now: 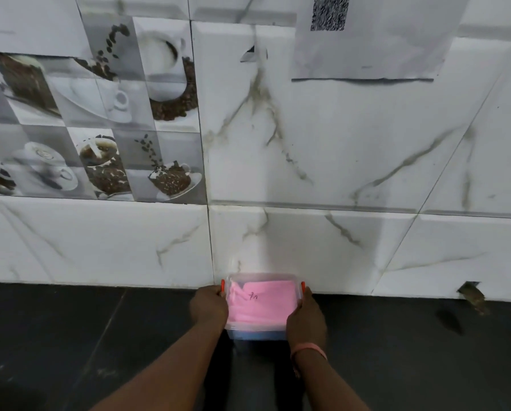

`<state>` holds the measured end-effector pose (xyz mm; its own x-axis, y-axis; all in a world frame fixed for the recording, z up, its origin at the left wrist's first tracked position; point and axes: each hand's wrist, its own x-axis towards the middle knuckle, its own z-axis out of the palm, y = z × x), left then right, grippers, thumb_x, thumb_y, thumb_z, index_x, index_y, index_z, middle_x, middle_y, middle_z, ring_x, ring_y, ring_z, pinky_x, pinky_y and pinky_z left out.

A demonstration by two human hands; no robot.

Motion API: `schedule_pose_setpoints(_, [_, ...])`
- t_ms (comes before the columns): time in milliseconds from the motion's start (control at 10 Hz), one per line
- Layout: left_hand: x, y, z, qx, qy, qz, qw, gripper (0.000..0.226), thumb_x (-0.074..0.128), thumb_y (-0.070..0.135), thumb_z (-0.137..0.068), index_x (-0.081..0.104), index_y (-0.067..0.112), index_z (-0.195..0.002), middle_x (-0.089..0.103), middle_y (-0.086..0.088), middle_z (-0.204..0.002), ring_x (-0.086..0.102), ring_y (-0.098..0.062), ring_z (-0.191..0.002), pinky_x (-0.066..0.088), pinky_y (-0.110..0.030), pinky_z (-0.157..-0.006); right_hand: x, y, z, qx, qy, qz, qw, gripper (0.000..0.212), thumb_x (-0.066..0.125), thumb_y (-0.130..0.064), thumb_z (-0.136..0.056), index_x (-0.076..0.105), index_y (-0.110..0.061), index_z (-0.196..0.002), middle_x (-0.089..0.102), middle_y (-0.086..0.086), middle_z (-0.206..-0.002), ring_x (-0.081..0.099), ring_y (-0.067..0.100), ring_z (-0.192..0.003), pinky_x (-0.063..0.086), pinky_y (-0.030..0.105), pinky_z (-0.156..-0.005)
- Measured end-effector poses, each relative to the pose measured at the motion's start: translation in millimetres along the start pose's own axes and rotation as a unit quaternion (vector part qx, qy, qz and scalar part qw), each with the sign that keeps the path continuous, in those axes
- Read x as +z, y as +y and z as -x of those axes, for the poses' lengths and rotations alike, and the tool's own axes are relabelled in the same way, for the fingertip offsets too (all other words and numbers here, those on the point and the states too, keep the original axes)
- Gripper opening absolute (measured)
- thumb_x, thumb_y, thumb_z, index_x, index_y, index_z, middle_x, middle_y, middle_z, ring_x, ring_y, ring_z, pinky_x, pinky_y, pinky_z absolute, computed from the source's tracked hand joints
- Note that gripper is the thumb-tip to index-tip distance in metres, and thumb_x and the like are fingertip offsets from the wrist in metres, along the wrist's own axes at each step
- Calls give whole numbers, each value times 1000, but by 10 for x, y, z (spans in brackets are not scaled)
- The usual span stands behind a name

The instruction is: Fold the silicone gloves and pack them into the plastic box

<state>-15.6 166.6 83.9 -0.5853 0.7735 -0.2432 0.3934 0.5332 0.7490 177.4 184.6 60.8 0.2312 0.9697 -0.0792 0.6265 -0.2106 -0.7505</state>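
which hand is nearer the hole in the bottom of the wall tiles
Right. The right hand grips the plastic box on the side facing the hole; the left hand holds the far side.

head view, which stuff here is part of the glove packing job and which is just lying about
Part of the job:
plastic box
pink glove
blue glove
left hand
right hand

Just there:
paper sheet on wall
coffee tiles
wristband

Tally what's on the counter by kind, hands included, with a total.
Plastic box: 1
Pink folded item inside it: 1
Blue item under the pink: 1
Orange latches: 2
Hands, left hand and right hand, one on each side of the box: 2
Pink wristband: 1
Total: 8
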Motion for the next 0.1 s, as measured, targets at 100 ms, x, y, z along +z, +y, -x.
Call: schedule_pose_setpoints(100, [-164,139,131,34,21,-90,995,32,53,33,-103,77,12,-108,75,-14,-114,70,-32,-105,57,-35,-89,-137,-150,70,-18,-27,123,992,57,36,-20,-104,22,-19,-159,47,8,-151,51,30,-131,42,36,-105])
